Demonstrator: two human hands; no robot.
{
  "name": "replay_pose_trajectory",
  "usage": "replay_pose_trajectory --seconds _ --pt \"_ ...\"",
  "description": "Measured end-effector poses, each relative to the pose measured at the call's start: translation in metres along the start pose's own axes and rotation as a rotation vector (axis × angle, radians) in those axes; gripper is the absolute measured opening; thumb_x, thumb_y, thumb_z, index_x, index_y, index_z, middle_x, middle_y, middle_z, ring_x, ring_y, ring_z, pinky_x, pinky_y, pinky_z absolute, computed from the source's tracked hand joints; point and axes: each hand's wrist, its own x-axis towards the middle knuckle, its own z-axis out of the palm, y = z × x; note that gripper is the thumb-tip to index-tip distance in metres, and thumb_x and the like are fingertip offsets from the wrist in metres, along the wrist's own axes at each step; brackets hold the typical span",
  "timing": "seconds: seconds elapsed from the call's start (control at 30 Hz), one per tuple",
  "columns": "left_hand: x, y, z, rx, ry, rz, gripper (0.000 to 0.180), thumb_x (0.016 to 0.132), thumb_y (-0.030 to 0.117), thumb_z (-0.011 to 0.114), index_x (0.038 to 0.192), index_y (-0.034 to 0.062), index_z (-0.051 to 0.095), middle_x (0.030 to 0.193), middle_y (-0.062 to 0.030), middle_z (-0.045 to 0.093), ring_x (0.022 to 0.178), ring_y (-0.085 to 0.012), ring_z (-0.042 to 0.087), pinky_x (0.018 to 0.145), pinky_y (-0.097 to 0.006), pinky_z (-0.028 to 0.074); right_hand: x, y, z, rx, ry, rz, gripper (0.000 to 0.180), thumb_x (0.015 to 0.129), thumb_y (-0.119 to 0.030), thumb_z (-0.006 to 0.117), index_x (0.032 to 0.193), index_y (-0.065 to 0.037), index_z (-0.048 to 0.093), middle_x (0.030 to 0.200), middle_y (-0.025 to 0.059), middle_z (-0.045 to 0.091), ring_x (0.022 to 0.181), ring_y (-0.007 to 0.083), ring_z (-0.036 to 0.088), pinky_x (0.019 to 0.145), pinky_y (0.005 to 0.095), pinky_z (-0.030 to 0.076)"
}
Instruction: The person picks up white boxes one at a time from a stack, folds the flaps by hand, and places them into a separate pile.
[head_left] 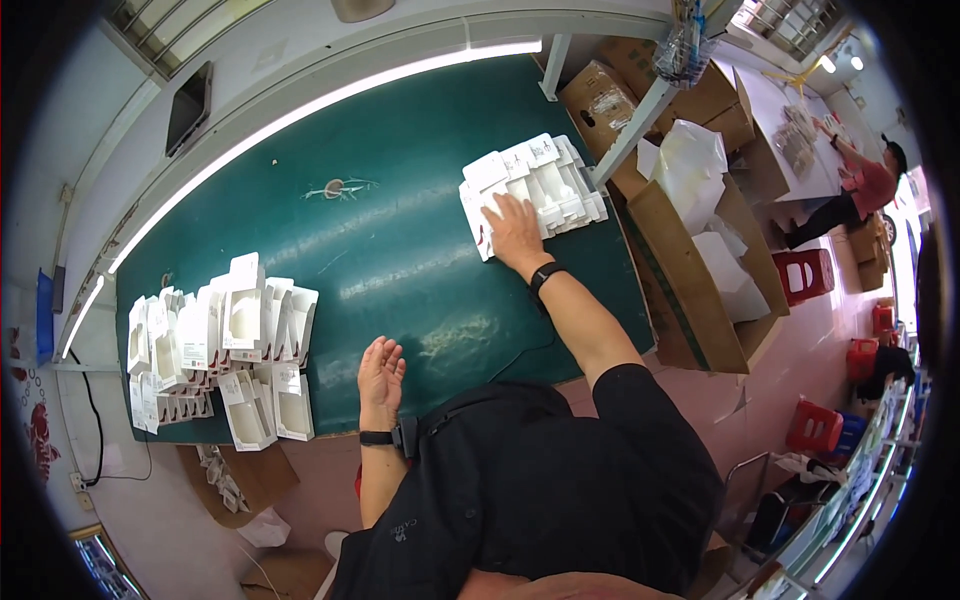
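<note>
My right hand [516, 232] reaches out to a cluster of flat white cardboard boxes with cut-out windows [548, 183] at the right end of the green table [400, 215]. Its fingers are spread and rest on the near left boxes of that cluster; no firm grip shows. My left hand [381, 377] hovers by the table's front edge, palm turned inward, fingers loosely stretched, nothing in it. A second, larger group of similar white window boxes [205, 335] stands in overlapping rows at the table's left end, apart from my left hand.
A large open carton [700, 300] with white plastic bags stands against the table's right side, below a metal post [635, 130]. Another carton [235, 485] sits under the left front edge. Red stools [803, 275] and a person [868, 185] at another table are farther right.
</note>
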Motion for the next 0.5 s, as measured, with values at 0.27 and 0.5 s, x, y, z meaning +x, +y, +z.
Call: replay_pose_trajectory --seconds 0.27,0.5 --pt "0.002 -0.006 0.000 0.015 0.002 -0.024 0.027 0.100 0.025 0.061 0.121 0.0088 0.059 0.104 -0.0031 0.069 0.098 -0.0165 0.066 0.079 -0.031 0.055 -0.005 -0.016 0.021 -0.049 -0.309 -0.006 0.043 0.086 -0.019 0.066 0.129 -0.019 0.061 0.151 0.0088 0.043 0.145 0.0312 0.029 0.117 0.0629 0.015" --pt "0.004 -0.010 -0.008 -0.006 0.021 -0.036 0.027 0.100 0.025 0.061 0.122 0.0086 0.059 0.105 -0.0032 0.069 0.098 -0.0165 0.066 0.079 -0.031 0.055 -0.004 0.009 0.022 0.015 -0.354 0.106 0.046 0.086 -0.019 0.065 0.131 -0.021 0.059 0.152 0.0083 0.041 0.145 0.0317 0.029 0.116 0.0656 0.016"
